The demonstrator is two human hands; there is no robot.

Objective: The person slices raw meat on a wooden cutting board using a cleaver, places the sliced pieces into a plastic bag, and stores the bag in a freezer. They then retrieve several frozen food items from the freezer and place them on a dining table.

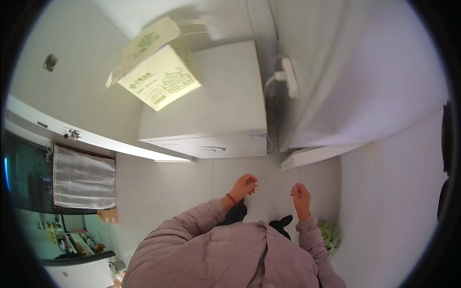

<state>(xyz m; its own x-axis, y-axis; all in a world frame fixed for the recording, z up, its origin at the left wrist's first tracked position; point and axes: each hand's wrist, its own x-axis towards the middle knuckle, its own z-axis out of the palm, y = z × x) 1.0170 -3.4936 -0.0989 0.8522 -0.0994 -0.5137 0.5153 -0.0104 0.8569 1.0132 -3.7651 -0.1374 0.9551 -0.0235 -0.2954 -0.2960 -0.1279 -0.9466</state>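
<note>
My left hand [245, 187], with a beaded bracelet at its wrist, hangs over the tiled floor with its fingers loosely curled. Nothing is seen in it. To its right, my right hand [301, 197] is also loosely curled, and no object shows between its fingers. The hands are apart. Beyond them stands a low white cabinet or appliance [230, 100] with a dark curved mark or handle on its front. On its top left part rests a pale yellow bag [162, 77] with green print and light straps, one corner pointing toward me.
A white power strip [290, 77] with a plug is on the side of the tall white unit at the right. A white drawer or panel [306, 156] juts out below. Green produce in a clear bag [328, 235] lies by my right arm. At left are a white curtain [84, 178] and a doorway.
</note>
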